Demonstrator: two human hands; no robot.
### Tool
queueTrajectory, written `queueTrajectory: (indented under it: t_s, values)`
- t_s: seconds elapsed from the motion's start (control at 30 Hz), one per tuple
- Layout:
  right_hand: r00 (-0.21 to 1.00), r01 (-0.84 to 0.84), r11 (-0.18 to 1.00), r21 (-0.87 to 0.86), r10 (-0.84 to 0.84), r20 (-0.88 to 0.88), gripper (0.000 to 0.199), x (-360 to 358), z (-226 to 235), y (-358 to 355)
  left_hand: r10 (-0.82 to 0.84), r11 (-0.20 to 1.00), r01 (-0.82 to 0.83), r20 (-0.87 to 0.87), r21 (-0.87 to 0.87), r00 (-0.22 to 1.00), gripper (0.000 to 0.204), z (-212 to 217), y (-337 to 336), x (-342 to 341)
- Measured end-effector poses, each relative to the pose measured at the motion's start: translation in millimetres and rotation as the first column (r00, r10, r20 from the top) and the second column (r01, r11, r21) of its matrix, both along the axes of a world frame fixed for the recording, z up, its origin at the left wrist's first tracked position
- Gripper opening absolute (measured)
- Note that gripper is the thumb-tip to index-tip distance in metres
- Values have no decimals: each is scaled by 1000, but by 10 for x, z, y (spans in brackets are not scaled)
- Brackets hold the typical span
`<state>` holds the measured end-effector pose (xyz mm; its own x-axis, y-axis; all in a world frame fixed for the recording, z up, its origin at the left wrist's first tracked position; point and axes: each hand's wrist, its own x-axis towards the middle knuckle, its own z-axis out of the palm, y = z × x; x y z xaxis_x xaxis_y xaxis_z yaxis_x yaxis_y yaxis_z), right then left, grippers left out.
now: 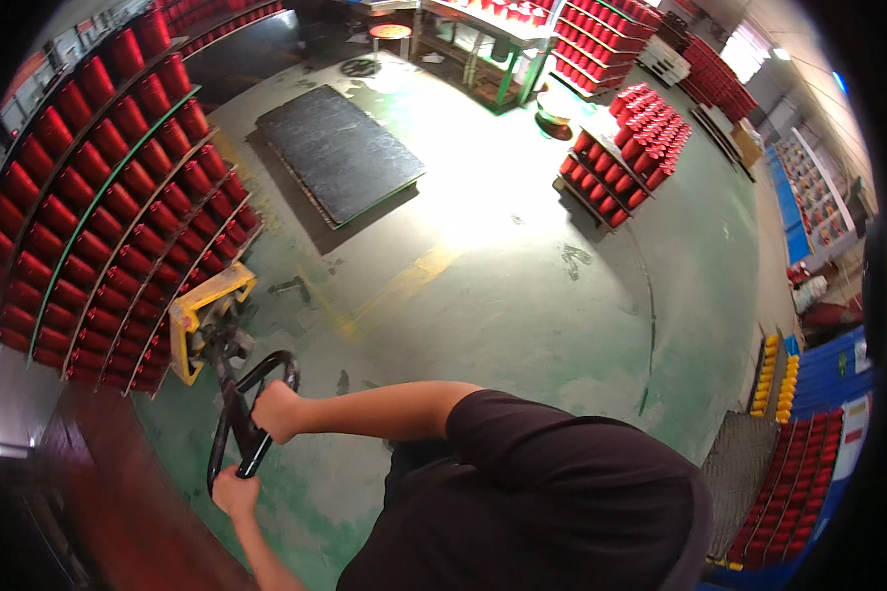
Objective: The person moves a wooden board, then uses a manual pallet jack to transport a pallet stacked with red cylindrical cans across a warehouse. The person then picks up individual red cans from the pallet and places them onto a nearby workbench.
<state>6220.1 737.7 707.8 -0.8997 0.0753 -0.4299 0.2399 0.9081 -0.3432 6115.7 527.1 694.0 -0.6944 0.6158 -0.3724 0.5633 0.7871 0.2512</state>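
Both my hands grip the black loop handle [217,448] of a hand pallet truck. My left hand [237,491] is closed round its lower end, and my right hand [278,412] is closed higher up on the loop. The handle leans toward me from the truck's yellow frame [210,300]. That frame stands against a tall stack of red tapered cups [108,212], set in layers on thin boards. The truck's forks are hidden by the stack.
A dark flat board [340,153] lies low on the green floor ahead. A smaller pallet of red cups [621,163] stands to the right of it. Behind are a workbench [483,49], a round orange stool [390,32] and more stacked cups [601,44]. Blue-edged racks [793,468] line the right side.
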Motion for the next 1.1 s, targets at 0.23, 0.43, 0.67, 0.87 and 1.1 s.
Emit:
queueTrajectory:
  t_s: [0.23, 0.43, 0.67, 0.87, 1.1]
  values:
    - [1000, -12, 999, -41, 11, -10, 13, -558, 129, 262, 22, 995, -24, -23, -98, 999, 21, 136, 250, -562]
    - [998, -60, 992, -115, 63, 23, 12, -1056, 24, 536, 38, 992, -40, -24, -122, 999, 23, 89, 506, -984]
    - [985, -134, 977, -165, 149, 88, 16, -1208, 169, 732, 38, 994, -40, -29, -104, 999, 21, 125, 608, -1101]
    - [991, -94, 981, -171, 109, 77, 12, -1097, 217, 811, 32, 998, -34, -26, -61, 999, 17, 148, 675, -986]
    - [991, -79, 986, -144, 94, 95, 11, -1232, 448, 881, 52, 998, -53, -28, -29, 998, 15, 293, 744, -1070]
